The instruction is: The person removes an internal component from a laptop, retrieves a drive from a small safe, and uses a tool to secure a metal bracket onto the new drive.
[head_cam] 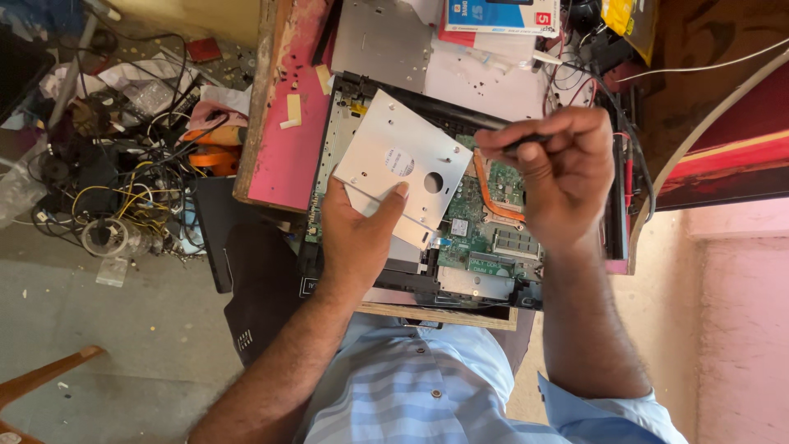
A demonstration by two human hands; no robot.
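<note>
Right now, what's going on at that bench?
A person has an opened laptop on the table, its green board and copper heat pipe exposed. The left hand holds a silver drive tilted up over the laptop. The right hand pinches a thin dark tool above the board. Tangled cables lie on the floor.

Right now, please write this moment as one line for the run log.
left hand: holds silver metal plate | right hand: grips dark thin tool | below: opened laptop, green board exposed | surface: pink table
</note>
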